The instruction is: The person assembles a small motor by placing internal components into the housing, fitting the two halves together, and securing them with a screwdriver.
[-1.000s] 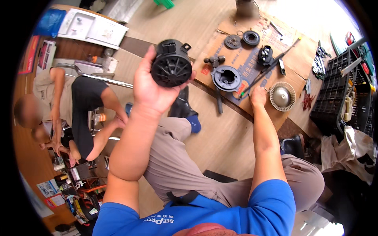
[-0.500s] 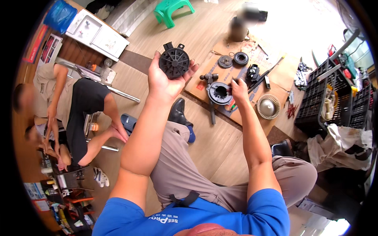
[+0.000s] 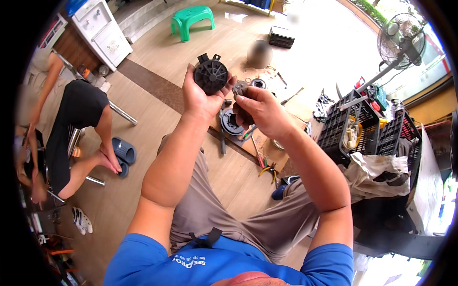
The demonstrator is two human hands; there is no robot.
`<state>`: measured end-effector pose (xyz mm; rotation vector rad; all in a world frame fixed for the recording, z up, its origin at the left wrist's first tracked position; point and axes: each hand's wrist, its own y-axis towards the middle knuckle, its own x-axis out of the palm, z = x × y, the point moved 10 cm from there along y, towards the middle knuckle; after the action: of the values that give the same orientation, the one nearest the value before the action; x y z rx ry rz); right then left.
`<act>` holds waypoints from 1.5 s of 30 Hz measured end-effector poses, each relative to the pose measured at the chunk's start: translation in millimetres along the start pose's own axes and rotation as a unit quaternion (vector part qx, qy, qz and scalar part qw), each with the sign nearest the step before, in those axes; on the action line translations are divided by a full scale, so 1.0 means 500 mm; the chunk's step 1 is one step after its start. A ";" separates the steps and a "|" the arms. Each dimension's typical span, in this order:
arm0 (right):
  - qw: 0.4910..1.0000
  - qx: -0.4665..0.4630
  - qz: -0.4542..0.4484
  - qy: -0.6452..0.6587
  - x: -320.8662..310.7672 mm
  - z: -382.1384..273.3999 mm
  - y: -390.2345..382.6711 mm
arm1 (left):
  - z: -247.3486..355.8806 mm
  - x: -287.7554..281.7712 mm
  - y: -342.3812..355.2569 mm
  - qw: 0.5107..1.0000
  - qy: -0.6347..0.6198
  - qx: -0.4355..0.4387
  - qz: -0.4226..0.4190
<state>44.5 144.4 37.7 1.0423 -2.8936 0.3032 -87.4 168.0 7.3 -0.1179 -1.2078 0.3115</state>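
Note:
My left hand (image 3: 201, 102) is raised palm up, with its fingers curled around the rim of a round black motor (image 3: 210, 76). Radial ribs cover the motor's visible face, and two tabs stick out at its top. Close by on the right, my right hand (image 3: 265, 110) pinches a small greyish metal part (image 3: 239, 87) near the left fingertips; its exact kind is unclear. Below the hands, a black ring-shaped housing (image 3: 231, 123) lies on a flattened cardboard sheet (image 3: 265, 145). A small dark ring (image 3: 258, 83) rests farther back. My right forearm partly hides a pale fan wheel (image 3: 277, 144).
Yellow-handled pliers (image 3: 273, 172) lie at the cardboard's near edge. Black plastic crates (image 3: 353, 126) stand at right, below a standing fan (image 3: 403, 43). A green stool (image 3: 195, 19) is at the back. At left sits another person (image 3: 78, 124), beside grey slippers (image 3: 124, 151).
My right hand has risen from the parts on the cardboard to beside the motor, and a small metal part now shows in it. The surroundings have shifted left; the left hand's hold is unchanged.

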 end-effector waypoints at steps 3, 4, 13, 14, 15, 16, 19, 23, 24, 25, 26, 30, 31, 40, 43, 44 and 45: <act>0.998 -0.008 0.039 0.046 -0.008 0.019 -0.026 | -0.021 0.014 -0.008 1.000 0.008 -0.008 -0.013; 0.998 -0.008 0.043 0.046 -0.010 0.019 -0.025 | -0.028 0.019 -0.009 1.000 0.014 -0.010 -0.020; 0.994 -0.044 0.099 -0.006 -0.018 0.008 0.002 | -0.060 0.036 -0.011 0.998 0.036 -0.004 -0.044; 0.994 -0.034 0.098 0.023 -0.019 0.008 0.002 | -0.062 0.036 -0.012 0.999 0.031 -0.011 -0.041; 0.996 -0.021 0.084 0.038 -0.017 0.006 0.000 | -0.062 0.037 -0.013 0.997 0.046 -0.018 -0.052; 0.996 -0.018 0.082 0.035 -0.019 0.009 0.002 | -0.060 0.035 -0.014 0.998 0.042 -0.016 -0.049; 0.987 -0.001 0.052 0.151 -0.016 0.018 0.008 | -0.060 0.041 -0.016 0.997 0.043 -0.029 -0.054; 0.981 0.027 0.040 0.189 -0.014 0.024 0.008 | -0.058 0.047 -0.017 0.997 0.040 -0.021 -0.066; 0.978 0.042 0.031 0.203 -0.012 0.028 0.009 | -0.058 0.051 -0.020 0.996 0.047 -0.020 -0.074; 0.974 0.056 0.022 0.218 -0.009 0.032 0.009 | -0.059 0.047 -0.018 0.996 0.045 -0.020 -0.073; 0.974 0.057 0.021 0.216 -0.012 0.030 0.008 | -0.056 0.050 -0.016 0.995 0.055 -0.009 -0.083; 0.970 0.075 0.039 0.228 -0.015 0.029 0.000 | -0.047 0.053 -0.016 0.996 0.042 0.019 -0.077; 0.971 0.072 0.058 0.223 -0.020 0.028 -0.003 | -0.047 0.053 -0.016 0.996 0.040 0.021 -0.077; 0.975 -0.104 0.186 -0.058 -0.046 -0.020 -0.017 | -0.044 0.041 -0.017 0.996 0.050 0.045 -0.062; 0.942 -0.147 0.239 -0.184 -0.055 -0.031 -0.024 | -0.051 0.042 -0.015 0.995 0.049 0.057 -0.062; 0.918 -0.167 0.261 -0.246 -0.057 -0.040 -0.028 | -0.054 0.042 -0.012 0.995 0.049 0.057 -0.062; 0.919 -0.167 0.260 -0.246 -0.058 -0.038 -0.027 | -0.055 0.032 -0.007 0.996 0.050 0.062 -0.041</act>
<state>74.9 156.1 55.4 0.3051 -3.4465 -0.5054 -56.1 171.4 12.7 0.0230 -1.0874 0.3041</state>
